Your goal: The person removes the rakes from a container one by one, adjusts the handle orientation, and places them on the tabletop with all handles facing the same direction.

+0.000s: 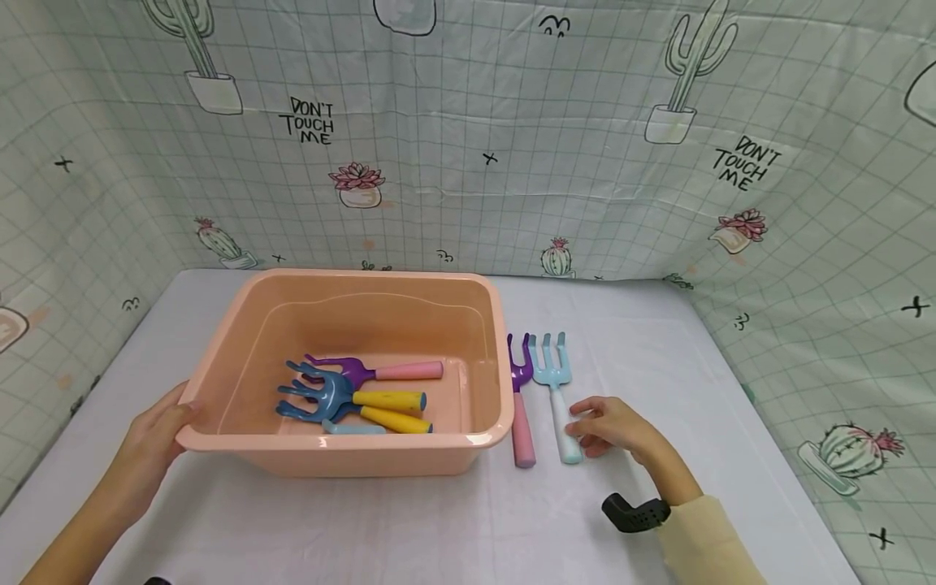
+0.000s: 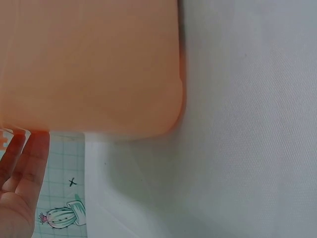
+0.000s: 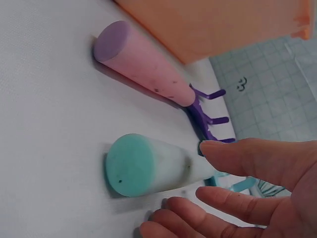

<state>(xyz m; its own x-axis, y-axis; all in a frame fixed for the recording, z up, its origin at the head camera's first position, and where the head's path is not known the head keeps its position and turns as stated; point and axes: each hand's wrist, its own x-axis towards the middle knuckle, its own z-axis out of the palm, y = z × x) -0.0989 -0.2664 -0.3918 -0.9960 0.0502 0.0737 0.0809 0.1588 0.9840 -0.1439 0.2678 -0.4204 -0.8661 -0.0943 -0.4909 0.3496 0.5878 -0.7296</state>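
Beside the peach tub (image 1: pixel 351 463), right hand (image 1: pixel 613 424) at a pale blue fork (image 1: pixel 558 406)

The fork lies on the white worktop (image 1: pixel 366 536), just right of a purple fork (image 1: pixel 521 406) with a pink handle. The right hand's fingers are half open, thumb apart, close to the pale blue fork and gripping nothing; whether they touch it I cannot tell. The left hand (image 1: pixel 149 443) grips the tub's left rim between thumb and fingers. Inside lie 1 more purple fork (image 1: pixel 405 370), 2 blue rakes (image 1: pixel 334 396) and a pale blue handle (image 1: pixel 354 428)
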